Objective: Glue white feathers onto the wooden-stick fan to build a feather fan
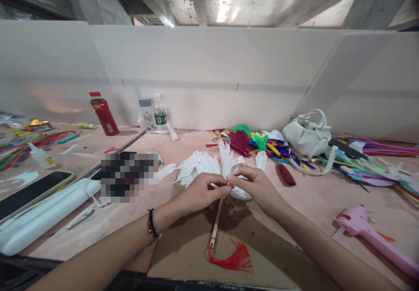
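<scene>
My left hand (204,190) and my right hand (257,188) meet above a brown cardboard sheet (183,247), fingertips pinched together at the base of a white feather (225,155). Below them a thin wooden stick (216,223) slants down toward me, and a red tassel (234,259) hangs from its lower end onto the cardboard. The stick's upper end is hidden behind my fingers, so I cannot tell whether it is attached to the feather. Just beyond lies a pile of white feathers (199,168). A black cord bracelet (150,223) circles my left wrist.
Coloured feathers (242,142) and a white handbag (307,136) lie behind, with a red-handled tool (286,175) nearer. A pink glue gun (360,223) is at right. At left are a phone (36,190), a long white case (49,216), a red bottle (104,116) and a clear water bottle (160,114).
</scene>
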The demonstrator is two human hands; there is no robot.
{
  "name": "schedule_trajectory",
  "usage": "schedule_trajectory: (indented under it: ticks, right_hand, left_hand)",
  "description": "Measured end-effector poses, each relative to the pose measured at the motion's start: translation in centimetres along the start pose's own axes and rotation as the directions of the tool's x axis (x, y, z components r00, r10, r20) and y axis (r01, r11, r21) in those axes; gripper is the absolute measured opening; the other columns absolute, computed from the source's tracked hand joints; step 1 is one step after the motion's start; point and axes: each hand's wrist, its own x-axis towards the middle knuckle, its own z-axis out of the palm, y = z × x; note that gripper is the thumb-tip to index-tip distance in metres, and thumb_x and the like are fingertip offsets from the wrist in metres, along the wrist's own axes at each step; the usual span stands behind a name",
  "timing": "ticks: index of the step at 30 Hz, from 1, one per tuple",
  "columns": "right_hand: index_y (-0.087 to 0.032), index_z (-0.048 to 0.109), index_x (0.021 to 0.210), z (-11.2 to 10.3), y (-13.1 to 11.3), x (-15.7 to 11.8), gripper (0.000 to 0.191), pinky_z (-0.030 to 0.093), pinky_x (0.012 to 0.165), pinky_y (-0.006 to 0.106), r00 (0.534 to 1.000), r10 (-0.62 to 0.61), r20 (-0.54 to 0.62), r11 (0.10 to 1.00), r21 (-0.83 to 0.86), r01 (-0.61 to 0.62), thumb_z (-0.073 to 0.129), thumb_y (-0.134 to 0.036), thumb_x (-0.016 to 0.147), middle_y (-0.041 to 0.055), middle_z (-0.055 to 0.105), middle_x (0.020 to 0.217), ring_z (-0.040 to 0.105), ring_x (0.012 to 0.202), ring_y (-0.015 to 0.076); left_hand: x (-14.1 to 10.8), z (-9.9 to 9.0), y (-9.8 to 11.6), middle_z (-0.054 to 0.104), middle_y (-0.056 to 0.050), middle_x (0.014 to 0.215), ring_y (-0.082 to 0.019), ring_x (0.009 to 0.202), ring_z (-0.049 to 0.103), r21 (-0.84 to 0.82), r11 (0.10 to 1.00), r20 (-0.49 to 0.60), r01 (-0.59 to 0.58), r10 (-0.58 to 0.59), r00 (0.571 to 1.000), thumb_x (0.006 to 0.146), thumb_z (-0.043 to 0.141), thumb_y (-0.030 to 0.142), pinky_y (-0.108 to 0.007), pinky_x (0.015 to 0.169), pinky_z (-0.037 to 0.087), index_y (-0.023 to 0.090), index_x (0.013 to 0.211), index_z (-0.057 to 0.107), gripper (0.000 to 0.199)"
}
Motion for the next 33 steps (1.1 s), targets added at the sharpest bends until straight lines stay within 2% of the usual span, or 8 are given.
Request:
schedule_trajectory:
  ticks: [4, 7, 11, 13, 17, 22, 26, 33]
  right_hand:
    - [-0.022, 0.075, 0.071, 0.3, 0.1, 0.2, 0.023, 0.045, 0.073, 0.031, 0.999, 0.044, -0.020, 0.999, 0.033, -0.043, 0.077, -0.043, 0.081, 0.0012, 0.063, 0.083, 0.060, 0.080, 0.0191]
    - [-0.022, 0.077, 0.071, 0.5, 0.1, 0.2, 0.024, 0.046, 0.074, 0.032, 0.998, 0.040, -0.039, 0.999, 0.010, -0.039, 0.078, -0.045, 0.078, 0.0027, 0.065, 0.086, 0.061, 0.083, 0.0207]
    - [-0.023, 0.074, 0.092, 0.4, 0.2, -0.1, 0.029, 0.048, 0.073, 0.034, 0.988, 0.023, -0.154, 0.998, -0.059, -0.033, 0.073, -0.050, 0.085, 0.0034, 0.068, 0.087, 0.062, 0.082, 0.0217]
    - [-0.024, 0.069, 0.093, 0.2, 0.3, -0.4, 0.023, 0.048, 0.071, 0.032, 0.978, -0.045, -0.205, 0.991, -0.133, 0.018, 0.069, -0.046, 0.090, 0.0022, 0.067, 0.085, 0.062, 0.078, 0.0205]
    - [-0.025, 0.067, 0.090, 0.4, -0.1, -1.1, 0.007, 0.048, 0.070, 0.032, 0.973, -0.194, -0.123, 0.927, -0.348, 0.140, 0.065, -0.031, 0.092, 0.0010, 0.070, 0.085, 0.064, 0.076, 0.0198]
    - [-0.028, 0.070, 0.103, 1.2, -0.5, -1.7, 0.010, 0.051, 0.076, 0.033, 0.961, -0.275, -0.007, 0.831, -0.504, 0.234, 0.063, -0.031, 0.096, 0.0003, 0.074, 0.095, 0.068, 0.082, 0.0196]
    - [-0.026, 0.069, 0.102, 1.4, -0.1, -1.9, 0.011, 0.050, 0.081, 0.036, 0.947, -0.322, 0.017, 0.757, -0.596, 0.269, 0.061, -0.032, 0.099, 0.0022, 0.075, 0.097, 0.070, 0.089, 0.0219]
    - [-0.024, 0.071, 0.100, 1.3, 1.1, -2.0, 0.013, 0.051, 0.083, 0.036, 0.905, -0.421, 0.055, 0.584, -0.747, 0.317, 0.058, -0.026, 0.098, 0.0077, 0.077, 0.094, 0.071, 0.090, 0.0251]
  left_hand:
    - [0.1, -0.1, -0.1, 0.068, -0.001, 0.074, -0.018, 0.072, 0.060, -0.078, 0.996, -0.105, 0.033, -0.041, 0.994, 0.080, 0.077, 0.038, -0.026, 0.065, 0.042, 0.019, 0.076, 0.070, 0.022]
    - [0.1, -0.1, -0.4, 0.063, 0.001, 0.073, -0.015, 0.070, 0.058, -0.222, 0.973, -0.100, 0.065, -0.089, 0.991, 0.075, 0.082, 0.034, -0.024, 0.061, 0.040, 0.019, 0.080, 0.064, 0.024]
    - [0.1, 0.1, -0.4, 0.063, 0.002, 0.071, -0.013, 0.067, 0.056, -0.336, 0.937, -0.101, 0.093, -0.134, 0.986, 0.076, 0.081, 0.031, -0.024, 0.062, 0.041, 0.019, 0.083, 0.067, 0.020]
    - [0.0, 0.1, -0.1, 0.065, 0.001, 0.073, -0.013, 0.068, 0.057, -0.384, 0.918, -0.129, 0.098, -0.159, 0.979, 0.077, 0.080, 0.032, -0.025, 0.065, 0.043, 0.018, 0.080, 0.070, 0.018]
    - [0.0, 0.0, 0.3, 0.068, -0.002, 0.077, -0.015, 0.075, 0.062, -0.495, 0.861, -0.185, 0.115, -0.234, 0.954, 0.074, 0.083, 0.032, -0.026, 0.068, 0.047, 0.017, 0.077, 0.070, 0.020]
    - [-0.2, 0.2, 0.1, 0.073, -0.004, 0.078, -0.018, 0.077, 0.067, -0.531, 0.836, -0.273, 0.142, -0.327, 0.905, 0.069, 0.088, 0.035, -0.029, 0.070, 0.051, 0.016, 0.077, 0.069, 0.028]
    - [-0.4, 0.6, -0.1, 0.074, -0.004, 0.082, -0.019, 0.080, 0.068, -0.501, 0.852, -0.254, 0.151, -0.312, 0.916, 0.073, 0.086, 0.037, -0.028, 0.070, 0.052, 0.017, 0.079, 0.072, 0.025]
    - [-0.4, 1.0, 0.2, 0.075, -0.006, 0.078, -0.020, 0.075, 0.067, -0.407, 0.903, -0.328, 0.141, -0.288, 0.900, 0.071, 0.086, 0.037, -0.028, 0.067, 0.050, 0.016, 0.074, 0.075, 0.025]
